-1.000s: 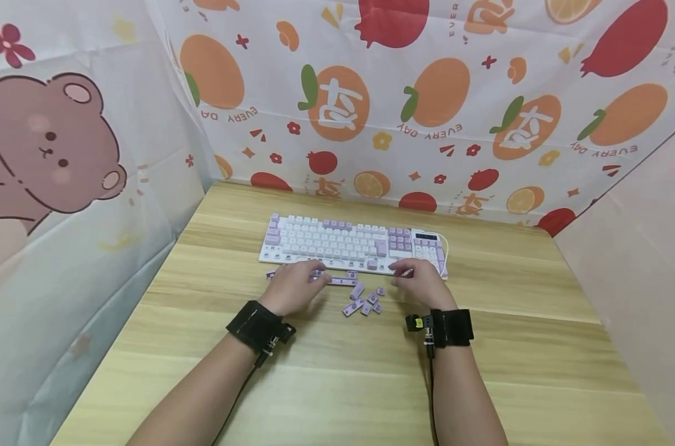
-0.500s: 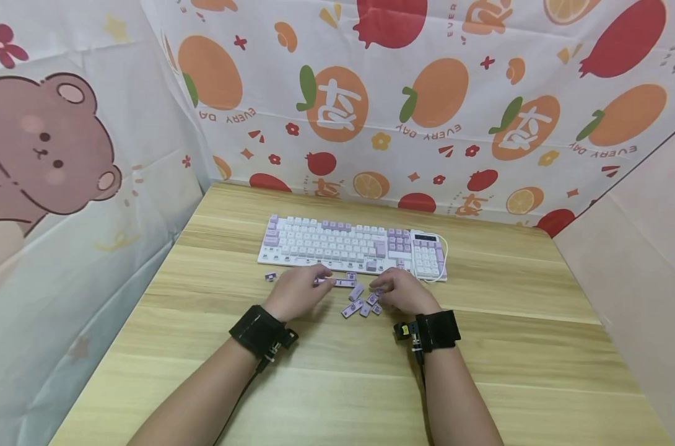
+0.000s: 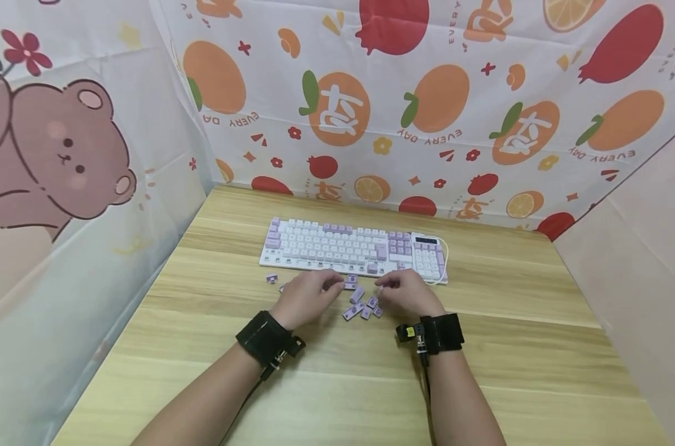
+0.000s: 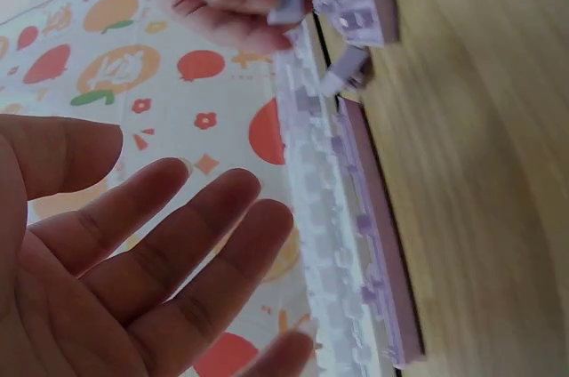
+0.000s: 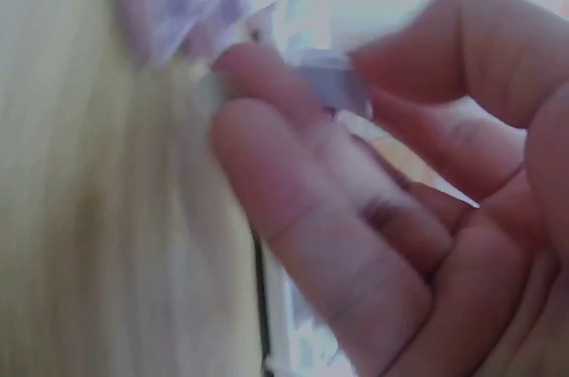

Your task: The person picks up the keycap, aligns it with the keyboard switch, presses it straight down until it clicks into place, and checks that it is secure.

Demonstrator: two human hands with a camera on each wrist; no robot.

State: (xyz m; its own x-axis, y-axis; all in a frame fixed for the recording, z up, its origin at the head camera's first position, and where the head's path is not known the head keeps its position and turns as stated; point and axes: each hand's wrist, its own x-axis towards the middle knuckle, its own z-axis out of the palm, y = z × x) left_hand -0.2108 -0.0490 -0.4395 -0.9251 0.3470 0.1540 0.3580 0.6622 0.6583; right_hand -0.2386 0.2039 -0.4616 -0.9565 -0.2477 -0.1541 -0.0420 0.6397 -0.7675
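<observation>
A white and purple keyboard [image 3: 326, 248] lies across the table, its bottom row lacking most keycaps. My right hand [image 3: 410, 294] pinches a small purple keycap [image 5: 333, 82] between thumb and fingers, just in front of the keyboard. Beside that hand lie several loose purple keycaps [image 3: 353, 311]. Palm and spread fingers of my left hand [image 4: 169, 261] show in the left wrist view, holding nothing. In the head view it hovers over the long purple spacebar [image 4: 382, 244], hiding most of it. The right wrist view is blurred.
One loose keycap [image 3: 272, 279] sits apart at the left, near the keyboard's front edge. A white cable [image 3: 446, 257] loops over the keyboard's right end. Behind the wooden table [image 3: 510, 347] hangs a fruit-print cloth [image 3: 404, 155].
My right hand has moved left and down to the loose keycaps and now pinches one. My left hand has shifted slightly right along the spacebar.
</observation>
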